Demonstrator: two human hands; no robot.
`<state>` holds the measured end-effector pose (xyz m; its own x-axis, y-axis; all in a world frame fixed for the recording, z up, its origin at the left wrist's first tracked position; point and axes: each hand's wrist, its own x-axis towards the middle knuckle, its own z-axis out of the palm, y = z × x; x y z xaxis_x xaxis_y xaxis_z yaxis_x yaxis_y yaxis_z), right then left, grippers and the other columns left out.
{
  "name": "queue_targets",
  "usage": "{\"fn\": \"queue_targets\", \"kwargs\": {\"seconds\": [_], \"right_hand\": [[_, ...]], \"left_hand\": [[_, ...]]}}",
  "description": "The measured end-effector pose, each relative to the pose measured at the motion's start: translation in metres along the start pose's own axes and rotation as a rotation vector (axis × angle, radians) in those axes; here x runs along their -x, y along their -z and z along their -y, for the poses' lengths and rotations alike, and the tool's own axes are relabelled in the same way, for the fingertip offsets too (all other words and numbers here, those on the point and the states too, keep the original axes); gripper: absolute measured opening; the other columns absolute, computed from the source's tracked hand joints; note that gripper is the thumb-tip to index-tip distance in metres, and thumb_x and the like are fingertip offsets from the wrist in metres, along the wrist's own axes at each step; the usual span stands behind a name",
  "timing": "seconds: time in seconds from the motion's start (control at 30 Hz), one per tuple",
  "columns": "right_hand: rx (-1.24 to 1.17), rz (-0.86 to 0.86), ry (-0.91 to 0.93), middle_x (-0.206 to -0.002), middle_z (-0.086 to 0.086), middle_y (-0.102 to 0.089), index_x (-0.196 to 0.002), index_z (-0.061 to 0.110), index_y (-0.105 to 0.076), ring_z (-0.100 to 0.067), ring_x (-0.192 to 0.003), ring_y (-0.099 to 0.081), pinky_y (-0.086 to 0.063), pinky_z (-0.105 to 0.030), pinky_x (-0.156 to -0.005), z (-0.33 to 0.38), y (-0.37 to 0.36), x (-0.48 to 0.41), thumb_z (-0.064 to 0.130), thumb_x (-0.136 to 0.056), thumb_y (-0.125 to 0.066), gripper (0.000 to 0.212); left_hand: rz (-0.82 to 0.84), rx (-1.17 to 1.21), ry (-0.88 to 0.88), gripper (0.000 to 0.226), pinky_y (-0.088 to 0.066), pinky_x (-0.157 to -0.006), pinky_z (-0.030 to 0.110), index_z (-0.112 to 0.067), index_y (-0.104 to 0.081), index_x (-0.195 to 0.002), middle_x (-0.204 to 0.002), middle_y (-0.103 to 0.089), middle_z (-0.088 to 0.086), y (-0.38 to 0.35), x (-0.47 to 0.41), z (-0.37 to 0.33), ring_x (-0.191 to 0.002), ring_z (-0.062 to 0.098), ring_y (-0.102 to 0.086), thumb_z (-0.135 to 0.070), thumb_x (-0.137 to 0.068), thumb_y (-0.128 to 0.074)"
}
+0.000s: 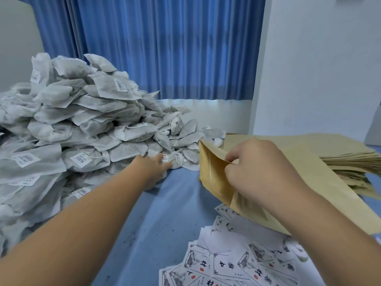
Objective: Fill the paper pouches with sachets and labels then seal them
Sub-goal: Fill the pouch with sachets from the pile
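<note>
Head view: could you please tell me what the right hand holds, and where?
The right hand pinches the brown paper pouch by the edge of its opening.

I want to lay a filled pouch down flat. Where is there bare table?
Bare blue table runs down the middle, between the sachet heap on the left and the labels and held pouch on the right; the left hand reaches across its far end. The right side is crowded with the pouch stack.
</note>
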<state>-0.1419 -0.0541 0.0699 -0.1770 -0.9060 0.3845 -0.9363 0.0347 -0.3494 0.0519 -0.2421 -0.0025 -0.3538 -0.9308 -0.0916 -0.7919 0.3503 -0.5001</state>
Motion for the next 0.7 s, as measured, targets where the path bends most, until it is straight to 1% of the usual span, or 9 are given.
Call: {"fn": "queue_targets", "kwargs": {"seconds": [0.07,0.1,0.17,0.27,0.37,0.47,0.53,0.63,0.7], "right_hand": [[-0.008,0.002,-0.004,-0.078,-0.005,-0.066,-0.09,0.014,-0.072,-0.027,-0.075,-0.062,-0.056,-0.036,-0.067,-0.001,-0.001,-0.001,0.01,-0.069,-0.053,0.029],[-0.011,0.002,-0.005,-0.079,-0.005,-0.066,-0.091,0.014,-0.072,-0.027,-0.076,-0.063,-0.056,-0.037,-0.067,-0.001,-0.001,-0.001,0.01,-0.069,-0.053,0.03],[-0.019,0.005,-0.002,-0.078,-0.006,-0.067,-0.093,0.013,-0.072,-0.027,-0.077,-0.064,-0.056,-0.037,-0.067,-0.002,-0.002,-0.002,0.01,-0.068,-0.053,0.031],[-0.043,0.003,0.0,-0.078,-0.008,-0.068,-0.093,0.012,-0.072,-0.028,-0.078,-0.064,-0.057,-0.038,-0.068,-0.005,-0.002,-0.004,0.01,-0.068,-0.053,0.031],[-0.067,0.007,-0.007,-0.076,-0.006,-0.067,-0.085,0.014,-0.072,-0.026,-0.075,-0.063,-0.056,-0.036,-0.066,-0.009,0.0,-0.007,0.009,-0.067,-0.053,0.027],[-0.084,0.003,-0.005,-0.076,-0.005,-0.068,-0.082,0.014,-0.072,-0.027,-0.075,-0.063,-0.056,-0.038,-0.066,-0.012,0.002,-0.009,0.008,-0.066,-0.052,0.026],[-0.087,0.002,0.002,-0.078,-0.008,-0.068,-0.083,0.013,-0.072,-0.029,-0.078,-0.063,-0.057,-0.039,-0.066,-0.013,0.002,-0.009,0.007,-0.065,-0.052,0.028],[-0.079,0.003,0.009,-0.078,-0.01,-0.068,-0.085,0.012,-0.073,-0.029,-0.077,-0.063,-0.056,-0.038,-0.065,-0.015,0.0,-0.009,0.006,-0.065,-0.051,0.03],[-0.076,0.005,0.01,-0.081,-0.013,-0.068,-0.088,0.01,-0.073,-0.03,-0.075,-0.063,-0.055,-0.04,-0.065,-0.015,-0.001,-0.009,0.006,-0.065,-0.051,0.033]], "left_hand": [[-0.014,0.022,0.006,0.075,-0.04,-0.075,0.037,-0.037,-0.005,-0.15,-0.158,-0.01,0.007,-0.001,-0.01,0.0,-0.119,0.033,-0.051,-0.017,-0.092,-0.049],[-0.047,0.068,0.01,0.074,-0.04,-0.072,0.036,-0.038,-0.007,-0.149,-0.155,-0.019,0.005,-0.002,-0.014,0.001,-0.114,0.033,-0.053,-0.019,-0.092,-0.05],[-0.097,0.226,0.028,0.068,-0.042,-0.075,0.036,-0.037,-0.01,-0.147,-0.147,-0.034,0.004,-0.005,-0.021,0.003,-0.111,0.032,-0.054,-0.025,-0.091,-0.048],[-0.124,0.365,0.061,0.072,-0.041,-0.078,0.033,-0.03,-0.013,-0.149,-0.14,-0.044,0.004,-0.006,-0.021,0.004,-0.116,0.03,-0.051,-0.023,-0.087,-0.048],[-0.166,0.365,0.053,0.065,-0.048,-0.082,0.034,-0.025,-0.034,-0.144,-0.126,-0.055,0.003,-0.003,-0.008,0.002,-0.113,0.024,-0.052,-0.021,-0.082,-0.053],[-0.251,0.439,-0.039,0.052,-0.044,-0.086,0.03,-0.029,-0.049,-0.133,-0.118,-0.06,0.0,0.0,0.017,-0.003,-0.114,0.022,-0.05,-0.034,-0.082,-0.057],[-0.236,0.494,-0.131,0.048,-0.043,-0.087,0.031,-0.036,-0.053,-0.122,-0.109,-0.059,-0.004,-0.002,0.038,-0.008,-0.113,0.021,-0.049,-0.043,-0.075,-0.058],[-0.082,0.652,-0.151,0.078,-0.041,-0.088,0.029,-0.04,-0.036,-0.139,-0.117,-0.038,-0.014,-0.012,0.062,-0.019,-0.112,0.014,-0.046,-0.051,-0.063,-0.052],[-0.132,0.738,-0.144,0.074,-0.038,-0.078,0.023,-0.039,-0.03,-0.142,-0.117,-0.029,-0.019,-0.022,0.065,-0.025,-0.106,0.01,-0.048,-0.046,-0.073,-0.055]]}}
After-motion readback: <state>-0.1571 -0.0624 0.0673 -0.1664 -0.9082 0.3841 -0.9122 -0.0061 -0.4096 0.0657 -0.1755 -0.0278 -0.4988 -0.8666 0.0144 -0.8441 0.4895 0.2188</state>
